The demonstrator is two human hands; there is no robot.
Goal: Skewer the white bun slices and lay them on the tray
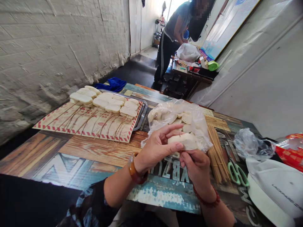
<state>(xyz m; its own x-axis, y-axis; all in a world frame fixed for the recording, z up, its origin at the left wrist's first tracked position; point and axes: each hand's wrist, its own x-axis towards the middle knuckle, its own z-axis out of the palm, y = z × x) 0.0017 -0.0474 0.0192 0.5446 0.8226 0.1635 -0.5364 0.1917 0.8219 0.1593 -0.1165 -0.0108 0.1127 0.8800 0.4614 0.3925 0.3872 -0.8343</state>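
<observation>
My left hand (163, 142) grips a pale, thick slice (186, 142) that looks like steamed bun, thumb on the near side and fingers over the far side. Just below its lower edge, my right hand (196, 162) is closed in a pinch; what sits between those fingers is hidden. Behind both hands lies an open clear plastic bag (201, 126) with several more pale slices (187, 118) in it. To the left, skewered slices (129, 108) rest in rows over a metal tray (143, 115), their thin sticks pointing toward me across a red-and-cream printed paper (78, 123).
Right of the bag are loose bamboo skewers (216, 157), green-handled scissors (238, 173), a crumpled plastic bag (248, 143) and a white cap (272, 189). A blue cloth (113, 84) lies at the table's far edge. Beyond, a person (175, 34) bends over another cluttered table (187, 72).
</observation>
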